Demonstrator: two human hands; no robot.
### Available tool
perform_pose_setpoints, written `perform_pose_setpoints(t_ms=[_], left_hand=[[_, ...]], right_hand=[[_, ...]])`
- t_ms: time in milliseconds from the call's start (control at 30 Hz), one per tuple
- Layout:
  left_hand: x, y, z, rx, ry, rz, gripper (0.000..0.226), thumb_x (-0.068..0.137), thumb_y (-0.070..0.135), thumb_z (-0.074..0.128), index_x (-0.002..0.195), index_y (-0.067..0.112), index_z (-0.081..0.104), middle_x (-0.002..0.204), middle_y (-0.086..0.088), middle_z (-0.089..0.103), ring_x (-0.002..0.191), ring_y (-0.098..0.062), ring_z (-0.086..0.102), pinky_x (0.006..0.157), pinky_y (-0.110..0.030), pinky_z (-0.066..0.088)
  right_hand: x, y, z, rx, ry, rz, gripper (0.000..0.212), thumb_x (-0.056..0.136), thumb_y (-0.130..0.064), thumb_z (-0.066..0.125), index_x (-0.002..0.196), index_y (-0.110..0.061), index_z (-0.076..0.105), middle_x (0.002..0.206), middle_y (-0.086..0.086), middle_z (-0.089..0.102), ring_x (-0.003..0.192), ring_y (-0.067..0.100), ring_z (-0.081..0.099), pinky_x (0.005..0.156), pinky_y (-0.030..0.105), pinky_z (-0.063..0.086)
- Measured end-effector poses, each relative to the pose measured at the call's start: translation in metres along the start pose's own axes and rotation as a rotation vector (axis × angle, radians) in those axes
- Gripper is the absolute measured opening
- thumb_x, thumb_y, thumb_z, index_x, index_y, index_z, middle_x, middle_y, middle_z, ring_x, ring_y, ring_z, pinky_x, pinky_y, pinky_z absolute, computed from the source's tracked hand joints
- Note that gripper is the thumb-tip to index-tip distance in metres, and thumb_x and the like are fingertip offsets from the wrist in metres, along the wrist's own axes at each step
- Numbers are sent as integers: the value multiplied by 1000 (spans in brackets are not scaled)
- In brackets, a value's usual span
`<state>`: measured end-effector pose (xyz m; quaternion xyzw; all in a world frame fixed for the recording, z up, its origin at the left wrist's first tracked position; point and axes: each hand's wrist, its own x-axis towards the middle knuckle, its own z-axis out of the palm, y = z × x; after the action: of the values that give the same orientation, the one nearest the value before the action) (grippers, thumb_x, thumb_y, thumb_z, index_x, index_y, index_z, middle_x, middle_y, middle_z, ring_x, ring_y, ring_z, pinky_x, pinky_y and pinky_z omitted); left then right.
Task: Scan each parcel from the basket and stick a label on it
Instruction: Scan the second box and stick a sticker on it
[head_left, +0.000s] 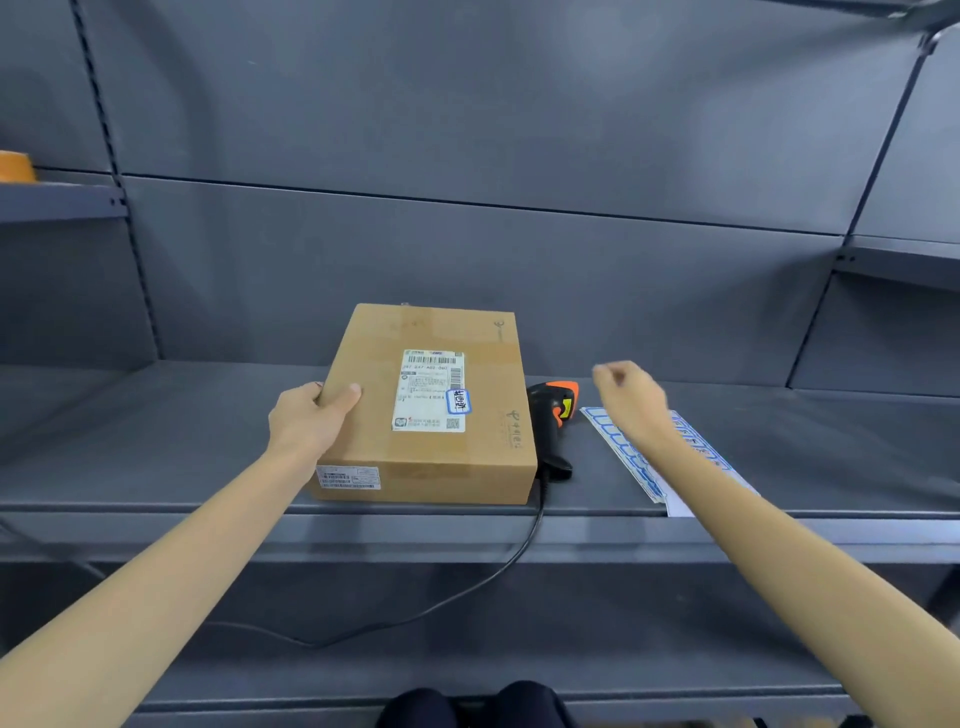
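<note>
Left hand (306, 421) grips the box (431, 405) by its left edge on the shelf (156, 441); right hand (631, 397), loosely curled and empty, hovers above the label sheet (623, 452), right of the scanner (553, 421)

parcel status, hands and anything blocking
Left hand grips the parcel by its left edge. Right hand empty, above label sheet. Blue label on. Nothing blocking.

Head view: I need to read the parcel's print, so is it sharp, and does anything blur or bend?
Head view: the parcel is fairly sharp, though the fine print on its shipping label is too small to read; the right hand is motion-blurred; the left hand is crisp; the wide lens bows the shelf edge and uprights; lighting is soft, without glare.
</note>
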<state>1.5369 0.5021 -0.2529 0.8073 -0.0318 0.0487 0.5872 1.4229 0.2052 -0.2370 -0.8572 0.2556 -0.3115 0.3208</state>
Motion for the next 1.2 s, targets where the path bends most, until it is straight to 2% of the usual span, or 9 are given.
perform_pose_setpoints(t_ms=[100, 133, 200, 300, 467, 633, 833, 967, 1200], left_hand=[[-8, -2, -7, -85, 7, 37, 26, 93, 36, 59, 109, 16, 64, 102, 3, 60, 95, -19, 52, 78, -30, 38], [-10, -3, -8, -106, 9, 49, 25, 93, 35, 59, 109, 17, 65, 101, 4, 61, 95, -19, 53, 79, -30, 38], [-14, -6, -12, -173, 22, 65, 23, 91, 34, 63, 108, 20, 67, 100, 7, 65, 97, -17, 56, 80, -29, 39], [-22, -8, -18, -299, 45, 79, 25, 87, 31, 68, 111, 22, 68, 96, 13, 66, 97, -11, 59, 81, -24, 40], [-32, 9, -21, -536, 4, 130, 34, 84, 26, 72, 117, 26, 64, 98, 18, 67, 88, 5, 59, 71, -15, 41], [-43, 39, -4, -554, -135, 180, 40, 82, 37, 72, 117, 35, 52, 106, 9, 68, 99, -8, 61, 74, -27, 43], [-78, 78, 44, -576, -330, 246, 46, 82, 35, 74, 119, 31, 47, 101, 9, 65, 91, -6, 63, 69, -28, 49], [-111, 99, 94, -555, -492, 290, 48, 81, 38, 74, 119, 28, 47, 101, 7, 65, 90, -7, 64, 76, -28, 53], [-191, 106, 199, -262, -887, 421, 50, 95, 49, 47, 138, 23, 41, 137, 5, 51, 127, -15, 47, 104, -31, 35]], right_hand=[[-17, -44, 25, 56, -236, -30, 45, 98, -42, 31, 71, -13, 51, 70, 5, 55, 79, 25, 44, 67, 30, 35], [-19, -51, 35, 104, -301, -16, 48, 98, -48, 29, 88, -13, 60, 86, 5, 60, 87, 22, 46, 73, 30, 36], [-22, -59, 52, 285, -391, 35, 52, 97, -55, 31, 128, -20, 52, 117, -4, 57, 110, 17, 48, 90, 30, 36], [-26, -67, 61, 531, -406, 67, 55, 93, -58, 40, 139, -28, 40, 130, -14, 52, 122, 11, 49, 103, 33, 40], [-23, -75, 35, 725, -345, 33, 47, 92, -55, 49, 134, -38, 36, 125, -16, 55, 117, 9, 54, 103, 40, 44], [-21, -70, -17, 815, -248, 75, 49, 94, -53, 49, 132, -29, 30, 112, -6, 57, 101, 13, 60, 90, 43, 53], [-30, -34, -94, 725, -73, 102, 61, 88, -56, 57, 133, -29, 28, 112, -4, 61, 93, 12, 65, 79, 38, 56], [-50, 9, -156, 643, 63, 142, 61, 88, -56, 57, 133, -27, 28, 108, -3, 62, 86, 11, 66, 63, 29, 56], [-126, 133, -244, 572, 339, 386, 69, 83, -58, 62, 137, -24, 33, 112, -3, 61, 92, 14, 66, 73, 35, 55]])
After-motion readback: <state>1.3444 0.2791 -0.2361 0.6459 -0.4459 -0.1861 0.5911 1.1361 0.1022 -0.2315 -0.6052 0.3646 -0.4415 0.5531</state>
